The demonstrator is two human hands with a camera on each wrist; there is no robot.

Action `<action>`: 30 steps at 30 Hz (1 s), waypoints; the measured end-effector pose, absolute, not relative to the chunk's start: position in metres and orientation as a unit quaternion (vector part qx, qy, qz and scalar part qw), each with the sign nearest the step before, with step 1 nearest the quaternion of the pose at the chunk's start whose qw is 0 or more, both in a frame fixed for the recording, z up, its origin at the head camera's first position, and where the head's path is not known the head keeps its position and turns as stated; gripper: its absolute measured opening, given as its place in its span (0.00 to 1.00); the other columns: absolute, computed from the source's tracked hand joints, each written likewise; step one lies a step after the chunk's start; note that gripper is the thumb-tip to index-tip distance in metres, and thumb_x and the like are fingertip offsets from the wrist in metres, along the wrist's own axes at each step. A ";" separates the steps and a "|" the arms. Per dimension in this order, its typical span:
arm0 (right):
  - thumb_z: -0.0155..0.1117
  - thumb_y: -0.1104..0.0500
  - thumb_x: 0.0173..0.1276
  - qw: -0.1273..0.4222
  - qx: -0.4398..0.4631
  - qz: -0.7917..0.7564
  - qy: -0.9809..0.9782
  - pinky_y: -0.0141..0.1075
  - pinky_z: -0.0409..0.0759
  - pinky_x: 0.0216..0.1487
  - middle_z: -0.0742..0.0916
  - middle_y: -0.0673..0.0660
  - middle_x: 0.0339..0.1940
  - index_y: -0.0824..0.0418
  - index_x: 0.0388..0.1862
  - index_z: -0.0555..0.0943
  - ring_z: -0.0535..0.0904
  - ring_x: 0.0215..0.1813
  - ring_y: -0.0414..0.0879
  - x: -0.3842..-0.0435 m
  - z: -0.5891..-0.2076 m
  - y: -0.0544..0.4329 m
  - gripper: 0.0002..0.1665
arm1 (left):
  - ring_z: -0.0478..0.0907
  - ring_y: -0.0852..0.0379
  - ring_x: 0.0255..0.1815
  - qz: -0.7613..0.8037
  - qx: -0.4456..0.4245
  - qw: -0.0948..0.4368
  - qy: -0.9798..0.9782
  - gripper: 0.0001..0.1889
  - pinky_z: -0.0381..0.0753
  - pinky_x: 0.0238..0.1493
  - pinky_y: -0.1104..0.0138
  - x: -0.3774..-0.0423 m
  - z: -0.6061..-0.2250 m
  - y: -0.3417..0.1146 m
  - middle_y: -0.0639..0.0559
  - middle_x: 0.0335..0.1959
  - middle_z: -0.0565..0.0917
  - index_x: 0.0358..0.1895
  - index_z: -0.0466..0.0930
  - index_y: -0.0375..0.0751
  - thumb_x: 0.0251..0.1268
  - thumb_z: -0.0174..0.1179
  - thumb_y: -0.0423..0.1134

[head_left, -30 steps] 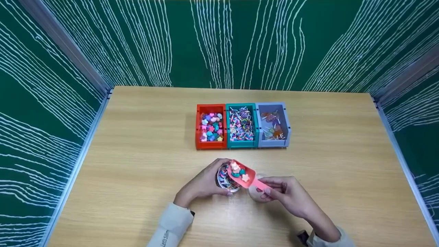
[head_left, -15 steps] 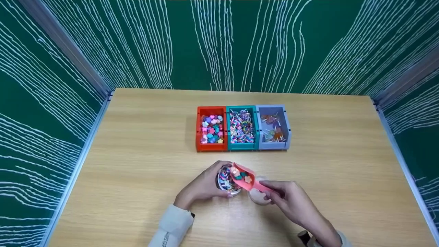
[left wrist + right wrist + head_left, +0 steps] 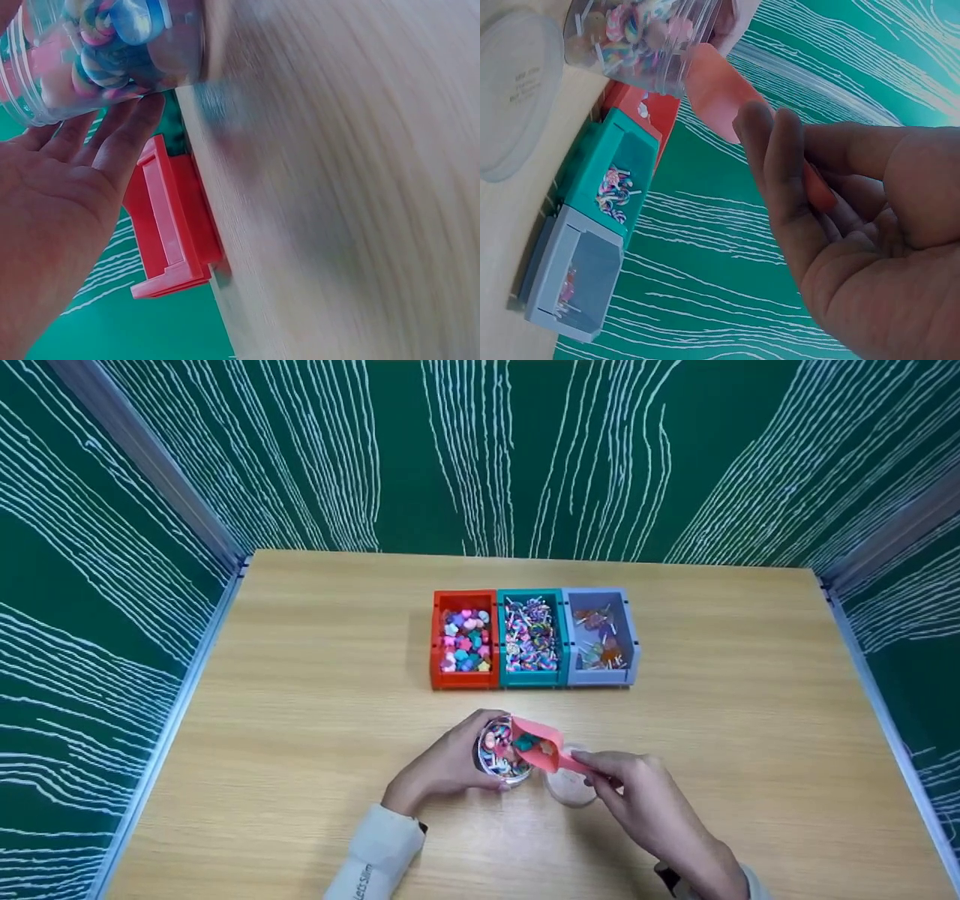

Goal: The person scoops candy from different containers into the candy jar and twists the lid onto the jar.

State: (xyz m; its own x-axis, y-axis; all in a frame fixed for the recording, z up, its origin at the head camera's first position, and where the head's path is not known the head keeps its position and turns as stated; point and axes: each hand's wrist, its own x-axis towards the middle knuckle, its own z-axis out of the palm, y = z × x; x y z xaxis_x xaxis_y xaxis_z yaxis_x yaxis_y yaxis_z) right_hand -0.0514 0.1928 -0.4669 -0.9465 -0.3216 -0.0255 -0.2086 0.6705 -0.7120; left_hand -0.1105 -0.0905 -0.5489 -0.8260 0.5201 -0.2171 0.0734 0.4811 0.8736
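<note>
Right hand point(image 3: 637, 799) clamped by thumb and fingers on the handle of a pink scoop point(image 3: 541, 760), its bowl carrying small teal and pale charms point(image 3: 525, 742) and its lip over the mouth of a clear jar point(image 3: 673, 66); contact with the rim cannot be told. Left hand point(image 3: 450, 761) curled round the jar, which holds striped candy charms point(image 3: 495, 761) and sits nearer the person than the joined red bin point(image 3: 465, 680), teal bin point(image 3: 532, 678) and lavender bin point(image 3: 600, 677). Translucent round lid point(image 3: 571, 791) flat on the wooden counter point(image 3: 300, 697), just beside the jar.
</note>
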 end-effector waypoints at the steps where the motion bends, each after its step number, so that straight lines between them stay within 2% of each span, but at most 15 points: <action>1: 0.68 0.75 0.69 0.066 -0.149 -0.372 0.914 0.31 0.86 0.38 0.93 0.55 0.48 0.61 0.55 0.91 0.85 0.41 0.40 -0.051 -0.467 0.192 0.20 | 0.71 0.51 0.72 0.476 0.181 0.234 0.828 0.48 0.69 0.77 0.53 -0.111 -0.549 -0.091 0.54 0.71 0.74 0.78 0.64 0.52 0.54 0.83 0.45; 8: 0.68 0.78 0.66 0.034 -0.158 -0.347 0.924 0.41 0.90 0.46 0.93 0.57 0.48 0.62 0.54 0.91 0.90 0.47 0.47 -0.050 -0.465 0.187 0.22 | 0.71 0.52 0.73 0.473 0.183 0.235 0.829 0.48 0.70 0.77 0.52 -0.111 -0.548 -0.090 0.55 0.72 0.74 0.78 0.64 0.56 0.55 0.83 0.46; 16: 0.67 0.79 0.65 0.022 -0.143 -0.343 0.928 0.49 0.88 0.53 0.93 0.57 0.49 0.62 0.55 0.91 0.90 0.52 0.51 -0.048 -0.463 0.186 0.23 | 0.71 0.53 0.73 0.475 0.179 0.236 0.828 0.49 0.68 0.78 0.53 -0.111 -0.548 -0.090 0.56 0.72 0.74 0.78 0.64 0.57 0.55 0.83 0.46; 20: 0.68 0.79 0.66 0.005 -0.132 -0.356 0.925 0.46 0.89 0.51 0.93 0.57 0.49 0.63 0.54 0.91 0.91 0.50 0.50 -0.047 -0.464 0.189 0.22 | 0.70 0.53 0.74 0.477 0.173 0.239 0.828 0.49 0.68 0.78 0.52 -0.111 -0.548 -0.089 0.57 0.73 0.74 0.79 0.64 0.56 0.55 0.83 0.46; 24: 0.70 0.76 0.67 0.007 -0.100 -0.407 0.908 0.37 0.90 0.43 0.93 0.59 0.48 0.65 0.54 0.90 0.91 0.45 0.47 -0.050 -0.468 0.192 0.19 | 0.68 0.53 0.76 0.477 0.169 0.249 0.826 0.50 0.67 0.79 0.52 -0.112 -0.551 -0.091 0.57 0.75 0.71 0.80 0.62 0.59 0.56 0.82 0.50; 28: 0.68 0.75 0.71 0.050 -0.032 -0.488 0.871 0.30 0.88 0.42 0.92 0.64 0.49 0.68 0.57 0.88 0.91 0.43 0.47 -0.059 -0.473 0.196 0.18 | 0.70 0.50 0.76 0.496 0.158 0.249 0.817 0.47 0.69 0.77 0.48 -0.114 -0.553 -0.096 0.56 0.77 0.70 0.81 0.61 0.59 0.62 0.78 0.49; 30: 0.66 0.73 0.73 0.080 0.008 -0.527 0.846 0.30 0.88 0.44 0.92 0.65 0.50 0.68 0.60 0.86 0.91 0.44 0.47 -0.066 -0.475 0.199 0.18 | 0.73 0.48 0.73 0.521 0.139 0.222 0.813 0.40 0.72 0.74 0.46 -0.118 -0.553 -0.100 0.53 0.75 0.73 0.80 0.65 0.56 0.68 0.73 0.46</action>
State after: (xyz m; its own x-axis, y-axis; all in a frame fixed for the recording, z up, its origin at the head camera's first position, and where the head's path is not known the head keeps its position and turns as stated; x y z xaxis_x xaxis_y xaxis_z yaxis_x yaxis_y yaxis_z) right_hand -0.0656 0.1990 -0.4747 -0.9871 -0.0699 -0.1443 0.0986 0.4452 -0.8900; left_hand -0.1179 -0.1002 -0.5526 -0.8629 0.4570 -0.2159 -0.0053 0.4189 0.9080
